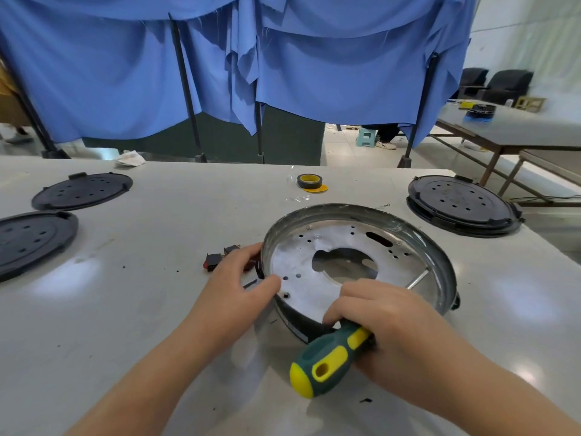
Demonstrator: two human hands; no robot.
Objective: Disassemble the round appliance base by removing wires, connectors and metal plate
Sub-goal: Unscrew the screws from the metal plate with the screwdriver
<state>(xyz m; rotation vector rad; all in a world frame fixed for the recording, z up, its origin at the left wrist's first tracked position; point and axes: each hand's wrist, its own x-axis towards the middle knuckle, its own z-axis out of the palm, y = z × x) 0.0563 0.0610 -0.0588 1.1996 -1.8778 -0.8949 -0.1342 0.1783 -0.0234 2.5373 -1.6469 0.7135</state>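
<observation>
Head view: base (437,262) is steadied on the tabletop (157,309) by left hand (234,291) fingers curled over its rim; right hand (396,322) grips a screwdriver (327,357) inside it. Plate (314,297) removal seems underway; levering likely follows.

No readable text, labels, brands or numbers anywhere. Small stamped mark on the metal plate (317,238) inside the round appliance base (440,262): too small to read. Pale label strip on the base's near outer wall: blurred, illegible.
</observation>
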